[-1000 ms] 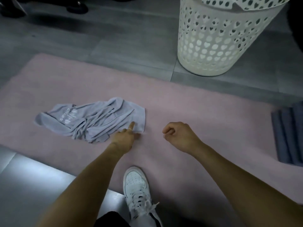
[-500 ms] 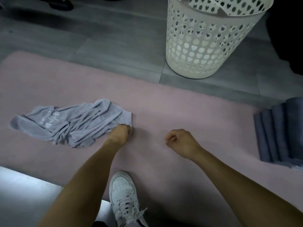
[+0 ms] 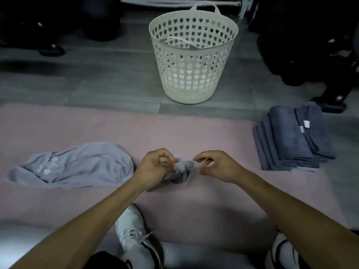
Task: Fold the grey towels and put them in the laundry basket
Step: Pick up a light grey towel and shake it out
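Both hands now raised together at centre: left hand (image 3: 155,167) pinches bunched towel (image 3: 77,167) corner, lifting it off mat (image 3: 194,136); right hand (image 3: 215,165) curled, reaching for edge, grip unclear. Basket (image 3: 192,61) ahead; folded stack (image 3: 291,140) right.

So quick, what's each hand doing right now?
Left hand: gripping a bunched corner of the light grey towel.
Right hand: fingers curled at the same corner; actual pinch cannot be told.
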Motion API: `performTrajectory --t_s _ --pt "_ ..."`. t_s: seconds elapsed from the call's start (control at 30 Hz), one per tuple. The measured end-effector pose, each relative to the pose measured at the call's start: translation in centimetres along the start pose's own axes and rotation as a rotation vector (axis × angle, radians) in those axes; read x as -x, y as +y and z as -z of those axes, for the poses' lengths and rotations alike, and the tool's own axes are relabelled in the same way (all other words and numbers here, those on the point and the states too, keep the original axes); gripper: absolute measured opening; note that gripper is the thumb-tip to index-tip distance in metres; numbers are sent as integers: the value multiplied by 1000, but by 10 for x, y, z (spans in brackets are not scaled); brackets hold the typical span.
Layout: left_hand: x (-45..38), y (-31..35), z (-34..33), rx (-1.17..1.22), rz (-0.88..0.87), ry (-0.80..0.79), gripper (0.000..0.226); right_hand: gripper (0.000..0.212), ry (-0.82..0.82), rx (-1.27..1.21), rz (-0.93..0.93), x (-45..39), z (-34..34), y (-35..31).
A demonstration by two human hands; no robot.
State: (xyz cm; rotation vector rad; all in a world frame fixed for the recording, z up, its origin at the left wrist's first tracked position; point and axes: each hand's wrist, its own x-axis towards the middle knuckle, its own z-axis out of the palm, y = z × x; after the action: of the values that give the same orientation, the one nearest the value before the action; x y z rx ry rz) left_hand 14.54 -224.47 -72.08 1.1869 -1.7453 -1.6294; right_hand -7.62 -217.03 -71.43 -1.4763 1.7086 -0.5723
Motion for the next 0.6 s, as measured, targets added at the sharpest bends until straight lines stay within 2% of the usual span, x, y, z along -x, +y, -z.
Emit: performTrajectory --t_s 0.1,0.2,0.27,0.33,0.43,0.5,0.6 --pt "13 46 -15 11 -43 -116 23 50 21 59 129 26 16 -5" --pt "26 83 -28 34 -66 -181 30 25 63 28 162 45 28 -9" --pt "33 105 -37 9 -77 -178 25 8 77 -41 136 59 36 -13" --pt "37 126 -48 -62 -104 -150 23 11 127 -107 110 70 48 -12" --pt "33 145 -59 -241 -157 -118 28 12 176 -168 127 86 74 -15" --pt "30 156 -67 -418 -199 -159 32 14 231 -175 134 95 97 -21" --pt "26 170 -81 -781 -289 -233 62 14 292 -133 137 109 137 -31"
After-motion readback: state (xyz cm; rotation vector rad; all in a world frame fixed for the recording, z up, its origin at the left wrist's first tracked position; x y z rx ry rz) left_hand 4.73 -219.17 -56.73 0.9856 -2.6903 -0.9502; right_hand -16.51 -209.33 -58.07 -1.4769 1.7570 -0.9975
